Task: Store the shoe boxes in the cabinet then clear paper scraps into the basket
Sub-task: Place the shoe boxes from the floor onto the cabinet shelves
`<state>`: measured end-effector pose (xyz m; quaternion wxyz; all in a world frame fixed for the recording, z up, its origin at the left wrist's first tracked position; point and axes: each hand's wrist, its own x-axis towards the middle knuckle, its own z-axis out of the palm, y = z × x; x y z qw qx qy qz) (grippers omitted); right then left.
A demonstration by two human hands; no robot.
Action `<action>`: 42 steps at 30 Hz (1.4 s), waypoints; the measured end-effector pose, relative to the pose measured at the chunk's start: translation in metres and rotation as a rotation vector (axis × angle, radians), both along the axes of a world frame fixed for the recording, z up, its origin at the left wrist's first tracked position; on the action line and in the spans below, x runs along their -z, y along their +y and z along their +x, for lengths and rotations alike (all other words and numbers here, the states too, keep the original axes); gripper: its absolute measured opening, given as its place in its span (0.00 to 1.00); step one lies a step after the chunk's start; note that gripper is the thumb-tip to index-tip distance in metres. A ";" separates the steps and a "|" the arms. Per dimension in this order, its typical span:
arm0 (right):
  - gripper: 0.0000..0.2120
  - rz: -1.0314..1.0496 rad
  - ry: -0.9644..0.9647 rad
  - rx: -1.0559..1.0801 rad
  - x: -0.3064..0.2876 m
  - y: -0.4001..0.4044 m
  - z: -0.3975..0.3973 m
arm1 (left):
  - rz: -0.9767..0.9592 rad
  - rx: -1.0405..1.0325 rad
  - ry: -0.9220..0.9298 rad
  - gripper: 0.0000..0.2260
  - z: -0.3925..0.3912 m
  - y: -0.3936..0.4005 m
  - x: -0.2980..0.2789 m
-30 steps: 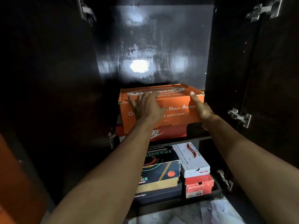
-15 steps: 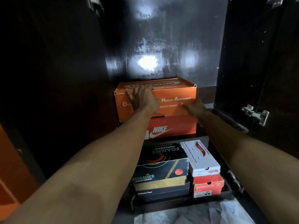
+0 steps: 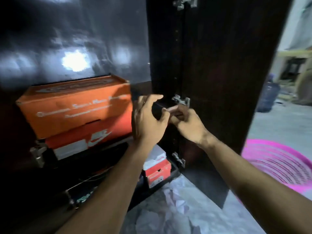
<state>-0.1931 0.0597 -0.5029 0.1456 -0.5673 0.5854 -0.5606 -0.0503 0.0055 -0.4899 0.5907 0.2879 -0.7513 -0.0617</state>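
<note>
Here, orange shoe box (image 3: pixel 74 107) lying lengthwise, left-right.

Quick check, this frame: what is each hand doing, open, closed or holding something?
Left hand: off the orange shoe box, fingers loosely curled, no grip on anything visible.
Right hand: fingers curled in front of the cabinet door; cannot tell whether it holds anything.

The upper shelf (image 3: pixel 118 146) of the dark cabinet carries a red shoe box (image 3: pixel 87 141), with an orange shoe box (image 3: pixel 74 107) stacked on top of it, both at the left; the lower shelf (image 3: pixel 162 184), nearer, carries a small red box (image 3: pixel 157 173) with a white box (image 3: pixel 154 157) on it; the pale floor (image 3: pixel 278 125) carries crumpled paper scraps (image 3: pixel 175 210) near the cabinet, a pink basket (image 3: pixel 276 164) at the right, and a blurred water bottle (image 3: pixel 269 97) far right.
</note>
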 end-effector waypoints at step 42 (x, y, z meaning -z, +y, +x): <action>0.17 0.764 -0.736 1.662 0.485 0.559 -0.193 | 1.227 0.924 -1.017 0.27 -0.380 0.395 0.486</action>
